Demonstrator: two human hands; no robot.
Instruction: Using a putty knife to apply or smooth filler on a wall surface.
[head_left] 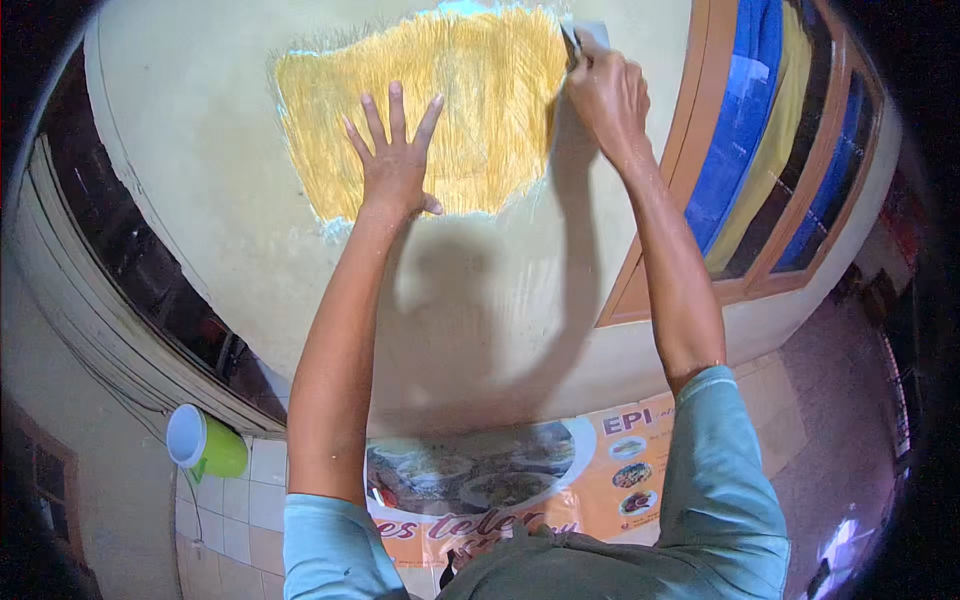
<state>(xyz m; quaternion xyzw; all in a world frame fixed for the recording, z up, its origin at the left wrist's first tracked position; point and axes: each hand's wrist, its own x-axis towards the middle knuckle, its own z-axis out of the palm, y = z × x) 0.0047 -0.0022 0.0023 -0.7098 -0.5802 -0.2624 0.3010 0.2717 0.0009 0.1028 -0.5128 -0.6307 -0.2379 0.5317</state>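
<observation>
While the pale wall (190, 100) takes up most of what I can see, it is the rough yellow patch (495, 110) high in its middle that has both hands at it. The patch is ragged-edged and streaked up and down, with whitish, flaky bits along its top and lower borders. At its upper right corner the right hand (612, 100) grips a flat grey scraper (592, 38), its fingers curled closely around the tool. I can't make out from here whether the blade's edge meets the wall. The left hand (395, 170) holds nothing — its fingers (397, 112) are fanned wide over the lower part of the patch, pointing up, with the thumb out to the right near the bottom border.

Both arms are raised and bare up to the blue-green sleeves (725, 470), and a soft shadow (450, 300) of the person falls on the wall below the patch. To the right is a brown-framed window (680, 170), with blue cloth (738, 140) and yellow cloth (775, 160) showing in its panes. Down on the floor, at the foot of the wall, an orange banner (590, 500) printed with food pictures lies spread between the arms. Off to the left — well apart from the hands — a lime-green bucket (227, 452) with a pale blue inside sits tilted in my view beside white tiles (237, 500).
</observation>
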